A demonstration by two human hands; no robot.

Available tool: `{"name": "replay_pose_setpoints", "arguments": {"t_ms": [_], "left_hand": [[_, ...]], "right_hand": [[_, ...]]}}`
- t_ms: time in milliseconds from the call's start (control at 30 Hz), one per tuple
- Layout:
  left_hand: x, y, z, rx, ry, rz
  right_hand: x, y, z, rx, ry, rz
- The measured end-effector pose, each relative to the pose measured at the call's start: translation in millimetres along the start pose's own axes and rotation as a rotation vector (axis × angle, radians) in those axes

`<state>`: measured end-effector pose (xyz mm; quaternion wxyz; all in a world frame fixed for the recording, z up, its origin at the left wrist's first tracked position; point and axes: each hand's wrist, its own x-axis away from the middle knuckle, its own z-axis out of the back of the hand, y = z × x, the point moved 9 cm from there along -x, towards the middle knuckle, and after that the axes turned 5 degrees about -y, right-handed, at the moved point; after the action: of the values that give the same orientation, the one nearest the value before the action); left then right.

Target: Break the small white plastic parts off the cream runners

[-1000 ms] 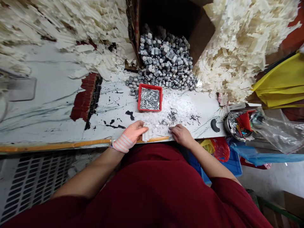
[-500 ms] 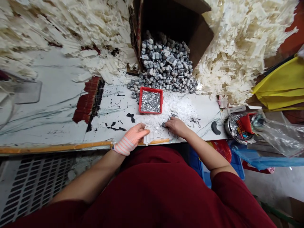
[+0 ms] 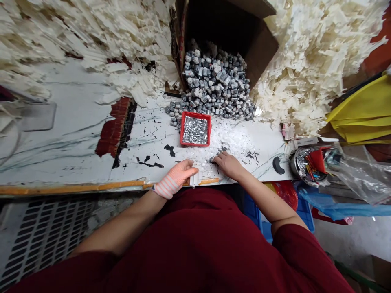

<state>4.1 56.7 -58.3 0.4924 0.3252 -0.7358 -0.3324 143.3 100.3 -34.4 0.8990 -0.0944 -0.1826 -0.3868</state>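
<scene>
My left hand (image 3: 174,179), in a striped glove, pinches a white plastic casing (image 3: 194,180) at the table's front edge. Bare, my right hand (image 3: 227,165) rests low over the small white plastic pieces (image 3: 230,136) scattered on the tabletop. Its fingers are bent together with the tips down among the pieces; whatever they grip, if anything, is too small to make out. Just beyond both hands stands a red tray (image 3: 182,134) full of thin metal pins (image 3: 195,131).
Behind the tray, many small grey motors (image 3: 216,81) spill from a cardboard box (image 3: 264,53). Cream plastic parts (image 3: 122,36) are heaped on both sides. To the right are a black curved piece (image 3: 277,165) and a metal bowl (image 3: 293,165) of odds and ends.
My left hand and the white casing have shifted slightly to the right. My right hand stays over nearly the same spot among the small pieces. The whole view has moved a little.
</scene>
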Motion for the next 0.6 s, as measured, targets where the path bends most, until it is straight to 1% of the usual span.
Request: {"name": "replay_pose_setpoints", "arguments": {"t_ms": [200,267,333,400,500,567,600], "left_hand": [[-2.7,-1.2,-0.5,-0.012,0.007,-0.026],[-3.3,-1.9,-2.0,-0.001,0.008,-0.026],[-3.5,-1.6,-4.5,0.021,0.013,-0.022],[-4.0,-0.9,-6.4,0.041,0.03,-0.014],[-6.5,0.9,-8.9,0.051,0.048,-0.026],[-9.1,1.1,-11.8,0.056,0.029,-0.042],[-10.3,0.7,-13.1,0.058,0.017,-0.048]], "right_hand": [[-5.5,1.5,-7.5,-0.006,-0.022,-0.064],[-7.1,4.3,-9.6,-0.032,-0.003,-0.078],[-6.4,6.9,-7.9,-0.103,0.05,-0.083],[-2.7,10.9,-1.1,-0.269,0.145,-0.109],[6.2,16.7,7.9,-0.721,0.298,-0.185],[9.5,11.8,10.5,-1.007,0.354,-0.185],[9.9,7.2,12.5,-1.095,0.372,-0.169]]}}
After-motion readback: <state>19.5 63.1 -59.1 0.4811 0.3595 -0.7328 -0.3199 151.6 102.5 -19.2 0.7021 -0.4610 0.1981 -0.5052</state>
